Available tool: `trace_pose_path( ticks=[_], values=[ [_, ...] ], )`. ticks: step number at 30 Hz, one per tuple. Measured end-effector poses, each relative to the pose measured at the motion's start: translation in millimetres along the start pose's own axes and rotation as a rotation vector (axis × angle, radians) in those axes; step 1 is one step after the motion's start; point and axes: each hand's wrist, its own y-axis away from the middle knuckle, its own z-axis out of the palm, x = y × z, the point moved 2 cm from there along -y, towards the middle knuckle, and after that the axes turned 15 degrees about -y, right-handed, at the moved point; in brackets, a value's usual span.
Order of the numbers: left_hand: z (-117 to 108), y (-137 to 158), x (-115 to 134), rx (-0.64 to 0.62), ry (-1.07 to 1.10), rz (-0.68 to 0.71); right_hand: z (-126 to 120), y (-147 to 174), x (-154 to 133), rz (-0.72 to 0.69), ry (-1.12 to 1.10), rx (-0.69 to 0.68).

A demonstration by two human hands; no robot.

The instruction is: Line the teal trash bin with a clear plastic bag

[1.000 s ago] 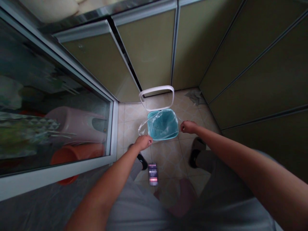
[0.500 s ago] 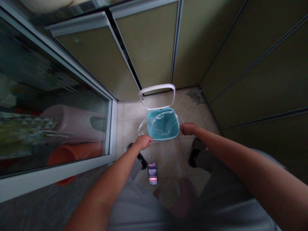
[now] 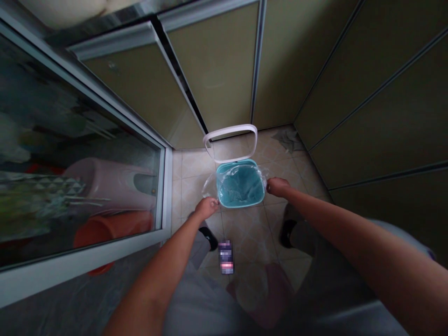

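Note:
A light-blue trash bin [image 3: 241,205] stands on the tiled floor between my feet, its white ring lid frame [image 3: 230,127] tipped up at the back. A clear plastic bag [image 3: 210,185] lines it and spills over the left and right rims. At the bin's front left corner, my left hand [image 3: 207,207] pinches the bag's edge. My right hand [image 3: 278,186] is closed on the bag's edge beside the right rim. The fingertips of both hands are partly hidden.
Beige cabinet doors [image 3: 217,70] rise behind the bin, and panels [image 3: 385,116] on the right. A framed glass door [image 3: 166,186] stands at left, with an orange bucket [image 3: 115,228] behind it. A pixelated object [image 3: 226,257] and a grey cloth [image 3: 289,140] lie on the floor.
Both hands still hold the bag; its front edge now sits closer against the bin's rim. The whole view has shifted slightly, so everything appears a little lower and further right.

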Motion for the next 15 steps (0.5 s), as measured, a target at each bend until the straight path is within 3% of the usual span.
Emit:
trace_pose_path(
  ticks=[3, 6, 8, 10, 15],
  values=[
    [-16.9, -9.3, 0.2, 0.098, 0.040, -0.220, -5.5, -6.4, 4.9, 0.022, -0.179, 0.055],
    [-43.5, -18.9, 9.2, 0.293, 0.000, -0.345, -11.9, -12.0, 4.1, 0.131, -0.427, 0.156],
    [-57.5, -28.0, 15.2, 0.372, -0.008, -0.343, -16.6, -15.8, -0.3, 0.203, -0.606, 0.233],
    [-64.4, -41.0, 16.7, 0.355, 0.014, -0.309, -21.6, -20.4, -6.5, 0.221, -0.751, 0.273],
    [-58.8, -81.3, 0.6, 0.246, 0.116, -0.193, -27.8, -37.6, -13.3, 0.194, -0.836, 0.124]
  ],
)
